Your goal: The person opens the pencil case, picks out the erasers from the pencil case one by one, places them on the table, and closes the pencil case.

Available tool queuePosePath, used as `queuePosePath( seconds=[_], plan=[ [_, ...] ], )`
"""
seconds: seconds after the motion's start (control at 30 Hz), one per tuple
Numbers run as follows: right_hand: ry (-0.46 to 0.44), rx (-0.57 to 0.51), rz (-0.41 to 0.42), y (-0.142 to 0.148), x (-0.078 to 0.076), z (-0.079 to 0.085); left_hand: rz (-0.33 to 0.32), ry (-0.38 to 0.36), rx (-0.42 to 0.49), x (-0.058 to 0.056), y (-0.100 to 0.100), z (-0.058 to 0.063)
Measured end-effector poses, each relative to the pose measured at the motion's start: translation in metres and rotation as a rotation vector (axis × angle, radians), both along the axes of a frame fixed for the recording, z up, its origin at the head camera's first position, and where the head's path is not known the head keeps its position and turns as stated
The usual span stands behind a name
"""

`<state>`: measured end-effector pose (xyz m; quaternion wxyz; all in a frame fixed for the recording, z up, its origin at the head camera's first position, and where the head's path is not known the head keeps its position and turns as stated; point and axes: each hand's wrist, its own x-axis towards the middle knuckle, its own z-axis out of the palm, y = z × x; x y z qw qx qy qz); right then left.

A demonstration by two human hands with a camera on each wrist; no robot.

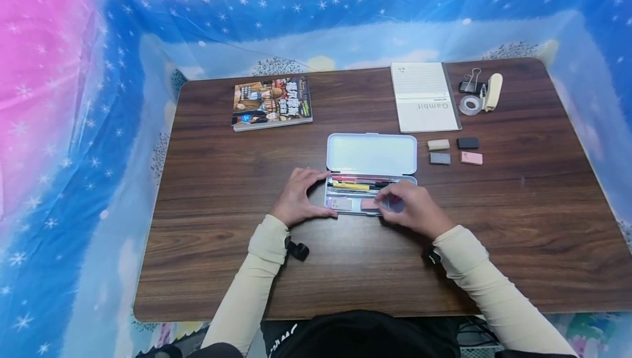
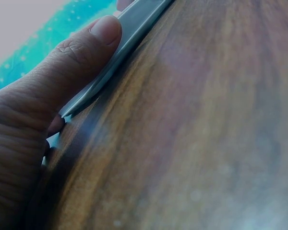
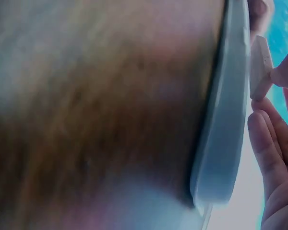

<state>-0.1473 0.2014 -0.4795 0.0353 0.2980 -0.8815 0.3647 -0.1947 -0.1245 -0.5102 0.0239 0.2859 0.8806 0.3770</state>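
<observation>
A white pencil case (image 1: 372, 152) lies with its lid swung back, pens and pencils (image 1: 353, 186) along its rear compartment. My left hand (image 1: 300, 198) holds its left end, thumb along the front edge and fingers at the back corner. In the left wrist view that thumb (image 2: 72, 62) presses the case's side (image 2: 134, 28). Over the front compartment, my right hand (image 1: 412, 207) pinches a pink eraser (image 1: 368, 204) between thumb and fingertips. The right wrist view shows this eraser (image 3: 260, 69) just above the case wall (image 3: 223, 115). A pale eraser (image 1: 340, 204) sits at the front left inside the case.
Several erasers (image 1: 471, 158) lie right of the case. Behind them are a notebook (image 1: 428, 117), a tape roll (image 1: 470, 106), a binder clip (image 1: 471, 87) and a cream stapler (image 1: 492, 92). A comic book (image 1: 271, 103) rests at the back left of the wooden table (image 1: 207, 226).
</observation>
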Motion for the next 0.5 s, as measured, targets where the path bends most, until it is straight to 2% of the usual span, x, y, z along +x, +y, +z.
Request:
queuePosePath(
  seconds=[0.17, 0.27, 0.4, 0.5],
  plan=[
    [0.022, -0.097, -0.121, 0.025, -0.002, -0.001, 0.001, 0.001, 0.002, 0.001, 0.002, -0.001],
    [0.020, -0.126, -0.241, 0.056, -0.003, 0.002, 0.001, 0.001, 0.002, 0.001, 0.002, -0.002],
    [0.065, -0.081, -0.396, 0.103, -0.005, 0.006, 0.002, -0.001, 0.012, 0.001, 0.002, -0.001],
    [0.078, -0.032, -0.469, 0.136, -0.006, 0.004, 0.003, -0.002, 0.016, 0.001, 0.002, 0.000]
  ],
)
